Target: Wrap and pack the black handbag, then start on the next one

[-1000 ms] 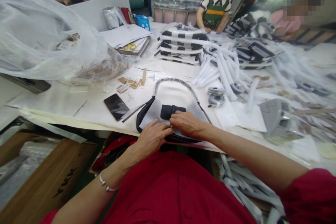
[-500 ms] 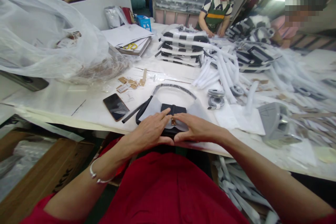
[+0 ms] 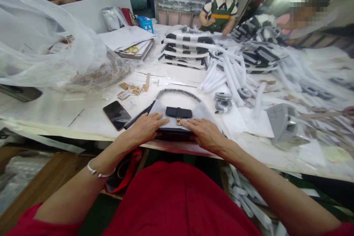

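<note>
A black handbag lies near the table's front edge, with white tissue-like sheeting over its front. Its black flap and gold-coloured clasp stay uncovered in the middle. The clear-wrapped handle arches away from me. My left hand rests on the bag's left part, fingers stretched flat over the sheeting. On the other side my right hand lies spread, its fingertips just right of the clasp. Both thumbs are mostly hidden. A dark strap extends out at the bag's left.
A phone and brown tags lie left of the bag. To the right are wrapped coils and a grey tape dispenser. Wrapped striped bags are stacked behind. A co-worker stands across the table.
My hands have moved apart from the bag's middle, left hand leftward and right hand rightward. The flap and clasp now show more fully. The whole view has shifted slightly.
</note>
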Action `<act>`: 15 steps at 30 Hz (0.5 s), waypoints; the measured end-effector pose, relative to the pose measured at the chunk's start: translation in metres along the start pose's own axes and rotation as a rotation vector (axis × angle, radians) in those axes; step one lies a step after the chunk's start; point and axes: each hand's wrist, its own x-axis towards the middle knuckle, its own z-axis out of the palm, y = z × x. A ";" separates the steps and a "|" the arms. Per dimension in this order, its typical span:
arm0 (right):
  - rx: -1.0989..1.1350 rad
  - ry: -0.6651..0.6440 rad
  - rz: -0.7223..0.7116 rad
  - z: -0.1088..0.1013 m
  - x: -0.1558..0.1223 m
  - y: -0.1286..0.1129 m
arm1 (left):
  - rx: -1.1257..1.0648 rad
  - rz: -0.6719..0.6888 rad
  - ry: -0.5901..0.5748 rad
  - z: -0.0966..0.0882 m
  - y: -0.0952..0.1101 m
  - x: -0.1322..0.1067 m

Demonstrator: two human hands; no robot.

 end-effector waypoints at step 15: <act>-0.003 -0.032 -0.080 -0.007 0.035 0.028 | 0.005 -0.022 0.122 0.006 0.012 0.039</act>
